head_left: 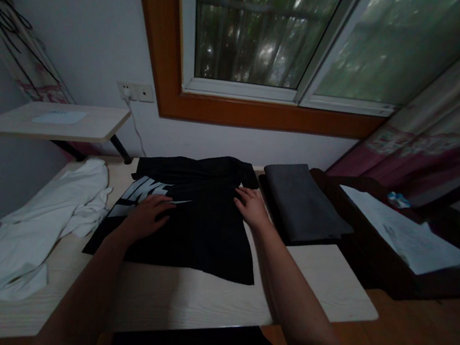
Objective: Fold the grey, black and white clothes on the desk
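Note:
A black T-shirt with large pale lettering lies spread on the light wooden table, its hem toward me. My left hand rests on the shirt over the print, fingers stretched and a little apart. At the shirt's right edge, below the sleeve, my right hand lies with its fingers extended on the cloth. Neither hand is closed around anything. Right of my right hand is a folded dark grey cloth with a black layer under it.
A crumpled white garment lies on the table's left side. A small raised shelf on black legs stands at the back left. Beyond the table's right edge, a dark surface carries a white sheet. Wall and window stand behind the table.

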`<control>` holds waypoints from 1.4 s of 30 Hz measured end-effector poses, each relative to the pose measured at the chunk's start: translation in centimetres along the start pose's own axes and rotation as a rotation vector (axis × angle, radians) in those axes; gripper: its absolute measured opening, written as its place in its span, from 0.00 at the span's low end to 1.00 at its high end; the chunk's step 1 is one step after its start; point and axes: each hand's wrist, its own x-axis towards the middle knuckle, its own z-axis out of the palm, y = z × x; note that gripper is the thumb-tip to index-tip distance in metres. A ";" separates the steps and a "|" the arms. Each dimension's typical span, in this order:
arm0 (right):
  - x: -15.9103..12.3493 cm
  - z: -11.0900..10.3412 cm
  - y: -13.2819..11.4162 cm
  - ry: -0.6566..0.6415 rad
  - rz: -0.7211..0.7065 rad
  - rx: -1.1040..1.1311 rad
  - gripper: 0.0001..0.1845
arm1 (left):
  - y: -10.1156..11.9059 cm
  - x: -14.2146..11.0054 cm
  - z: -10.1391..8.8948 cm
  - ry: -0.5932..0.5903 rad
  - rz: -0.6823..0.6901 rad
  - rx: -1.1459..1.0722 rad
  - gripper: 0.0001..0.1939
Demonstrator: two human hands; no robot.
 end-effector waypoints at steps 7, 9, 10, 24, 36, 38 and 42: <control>0.1 -0.3 0.0 0.051 -0.018 0.096 0.16 | 2.1 0.7 -0.1 -0.077 0.026 -0.084 0.14; 0.1 -0.5 -0.1 0.072 -0.007 0.113 0.13 | 2.4 0.7 -0.5 -0.104 0.011 -0.113 0.13; 0.1 -0.6 -0.2 0.085 0.002 0.111 0.12 | 2.6 0.6 -0.7 -0.122 -0.003 -0.128 0.13; 0.0 -1.0 -0.6 0.229 -0.051 -0.005 0.20 | 8.3 -0.6 -4.3 -0.494 -0.187 -0.350 0.18; -0.1 -1.2 -2.7 -0.017 -0.371 0.108 0.12 | 1.9 -0.5 -3.8 -0.179 -0.077 -0.067 0.19; -0.1 -1.2 -2.7 -0.029 -0.369 0.096 0.13 | 0.2 -0.2 -2.8 -0.076 -0.107 0.051 0.19; -0.4 -1.7 -2.9 -0.040 -0.379 0.078 0.13 | -0.8 -0.7 -2.3 -0.102 -0.192 0.219 0.20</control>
